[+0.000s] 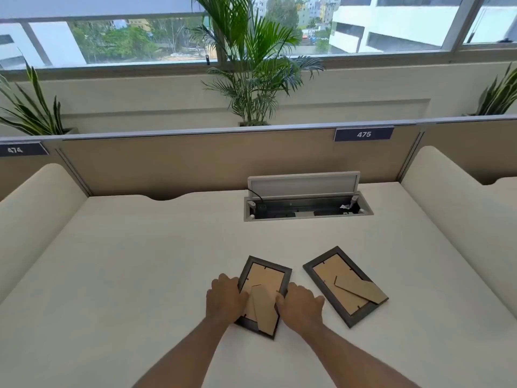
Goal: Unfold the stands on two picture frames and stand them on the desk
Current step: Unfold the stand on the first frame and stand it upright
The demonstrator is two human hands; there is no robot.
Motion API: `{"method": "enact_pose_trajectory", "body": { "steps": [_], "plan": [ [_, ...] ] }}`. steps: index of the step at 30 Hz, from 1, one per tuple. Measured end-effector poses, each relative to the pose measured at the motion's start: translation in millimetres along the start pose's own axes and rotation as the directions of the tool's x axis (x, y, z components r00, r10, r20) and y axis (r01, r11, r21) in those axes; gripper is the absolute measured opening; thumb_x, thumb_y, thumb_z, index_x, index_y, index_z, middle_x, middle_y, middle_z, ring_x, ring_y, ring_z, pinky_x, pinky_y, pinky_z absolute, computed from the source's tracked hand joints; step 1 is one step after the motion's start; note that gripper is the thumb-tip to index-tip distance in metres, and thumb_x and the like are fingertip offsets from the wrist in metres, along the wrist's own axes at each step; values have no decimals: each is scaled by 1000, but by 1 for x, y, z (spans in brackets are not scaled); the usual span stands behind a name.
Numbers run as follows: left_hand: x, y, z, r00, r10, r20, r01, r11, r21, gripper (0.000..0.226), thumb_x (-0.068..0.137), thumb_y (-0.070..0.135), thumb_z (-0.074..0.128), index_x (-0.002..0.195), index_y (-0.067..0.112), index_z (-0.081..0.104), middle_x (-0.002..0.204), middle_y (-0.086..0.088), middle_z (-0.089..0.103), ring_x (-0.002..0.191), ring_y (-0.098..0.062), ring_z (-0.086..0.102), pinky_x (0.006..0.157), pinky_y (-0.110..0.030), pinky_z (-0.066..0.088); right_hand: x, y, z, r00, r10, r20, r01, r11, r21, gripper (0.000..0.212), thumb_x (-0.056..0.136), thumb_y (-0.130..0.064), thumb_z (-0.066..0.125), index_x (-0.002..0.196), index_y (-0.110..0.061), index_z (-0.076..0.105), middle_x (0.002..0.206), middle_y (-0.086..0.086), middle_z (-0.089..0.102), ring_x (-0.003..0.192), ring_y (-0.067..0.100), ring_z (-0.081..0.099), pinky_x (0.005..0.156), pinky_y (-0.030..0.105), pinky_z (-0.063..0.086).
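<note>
Both hands grip one face-down frame.
Left hand (225, 299) and right hand (300, 305) clasp the dark-edged, brown-backed picture frame (264, 275) on the white surface (140, 261); navy partition labels read "474" (15, 149) and "475" (363, 134).

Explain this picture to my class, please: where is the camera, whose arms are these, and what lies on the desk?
There is no machine here. A person wears one camera on the head, looking forward and down, so the two bare arms are their own. On the white desk lie two picture frames, backs up, with cardboard stands folded flat. The left hand and right hand rest on the sides of the left frame; it looks not yet lifted. The right frame lies untouched. Behind is an open cable box set into the desk.
</note>
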State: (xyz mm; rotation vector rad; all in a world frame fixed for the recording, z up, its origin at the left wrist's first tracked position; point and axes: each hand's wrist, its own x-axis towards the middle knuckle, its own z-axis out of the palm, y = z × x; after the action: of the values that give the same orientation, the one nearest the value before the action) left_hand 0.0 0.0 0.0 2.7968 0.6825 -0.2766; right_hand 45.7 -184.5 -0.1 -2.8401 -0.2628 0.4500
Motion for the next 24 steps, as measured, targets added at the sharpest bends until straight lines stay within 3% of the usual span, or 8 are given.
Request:
{"method": "enact_pose_trajectory", "body": {
  "steps": [3, 7, 9, 13, 16, 19, 24],
  "plan": [
    [-1, 4, 2, 999, -36, 21, 37, 998, -60, 34, 103, 41, 53, 122, 17, 68, 126, -8, 59, 117, -26, 60, 94, -37, 54, 1, -3, 4, 996, 54, 75, -68, 980, 189, 24, 98, -47, 41, 100, -25, 48, 101, -5, 59, 102, 22, 61, 85, 42, 33],
    [-2, 8, 5, 993, -114, 40, 121, 945, -305, 27, 100, 29, 62, 120, 11, 68, 124, -9, 60, 115, -28, 62, 97, -44, 56, -1, -8, 2, 986, 108, 128, -146, 929, 340, 21, 93, -43, 50, 99, -22, 49, 107, 0, 59, 101, 23, 60, 93, 42, 44],
    [-3, 10, 8, 989, -139, 59, 150, 857, -494, 30, 100, 20, 64, 128, 10, 62, 124, -9, 63, 111, -28, 65, 95, -43, 58, -1, -9, 1, 987, 116, 112, -150, 910, 386, 22, 91, -43, 53, 97, -21, 52, 103, 0, 58, 97, 22, 60, 92, 42, 47],
    [-6, 11, 7, 981, -155, 119, 189, 597, -780, 41, 103, 12, 64, 142, 18, 50, 110, -1, 70, 91, -18, 70, 66, -28, 56, 2, -8, -3, 992, 95, 83, -123, 884, 451, 22, 90, -43, 56, 97, -23, 53, 102, -1, 57, 94, 21, 60, 90, 44, 50],
    [-7, 12, 4, 987, -129, 99, 151, 497, -854, 42, 103, 13, 66, 143, 22, 58, 118, 2, 71, 105, -19, 70, 85, -36, 64, 4, -2, -5, 997, 52, 64, -75, 898, 434, 31, 91, -49, 57, 114, -28, 54, 119, -3, 57, 105, 19, 59, 99, 45, 47],
    [-11, 15, 1, 989, -130, 64, 115, 439, -891, 38, 104, 15, 66, 141, 20, 63, 122, 1, 73, 111, -22, 71, 98, -49, 64, 0, 0, -3, 1000, -4, -4, 5, 917, 398, 68, 89, -56, 59, 148, -30, 39, 142, -5, 50, 127, 19, 54, 106, 46, 38],
    [-15, 21, -5, 984, -171, 40, 96, 336, -937, 33, 102, 14, 66, 134, 22, 67, 117, -2, 77, 105, -25, 75, 89, -48, 67, -16, 0, -2, 979, -102, -175, 135, 973, 188, 71, 74, -80, 64, 128, -37, 46, 129, -10, 50, 114, 11, 52, 90, 33, 46]
  ]
}}
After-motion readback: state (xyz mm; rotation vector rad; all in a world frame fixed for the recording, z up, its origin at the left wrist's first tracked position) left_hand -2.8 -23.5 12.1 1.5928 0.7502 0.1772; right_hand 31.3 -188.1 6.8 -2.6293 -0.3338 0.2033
